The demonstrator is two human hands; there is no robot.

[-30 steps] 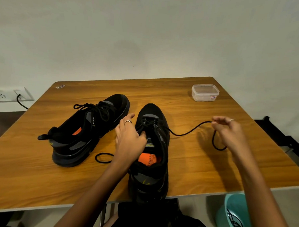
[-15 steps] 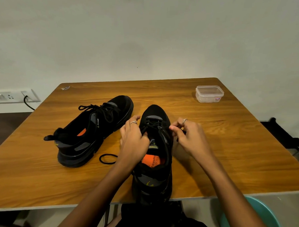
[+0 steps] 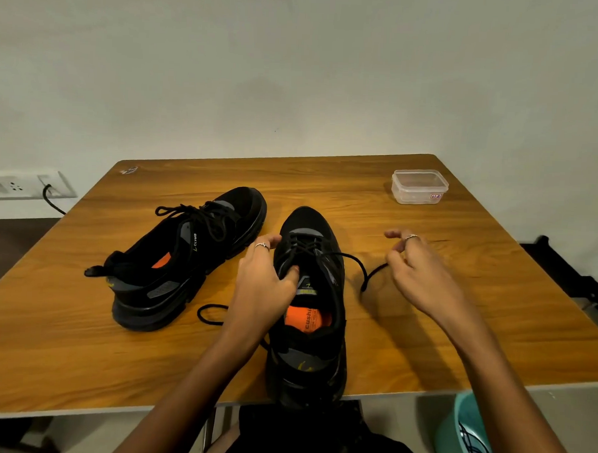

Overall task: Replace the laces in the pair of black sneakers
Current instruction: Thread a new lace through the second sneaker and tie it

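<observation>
Resting on the near shoe (image 3: 310, 295), the left hand (image 3: 264, 283) grips its tongue, thumb pressed inside the opening. The right hand (image 3: 422, 272) hovers right of the shoe, fingers (image 3: 393, 234) pinching the black lace (image 3: 352, 259) that runs from the eyelets. The second shoe (image 3: 183, 259), fully laced, lies to the left on the bench (image 3: 458, 319). A clear box (image 3: 419, 187) sits at the far right.
</observation>
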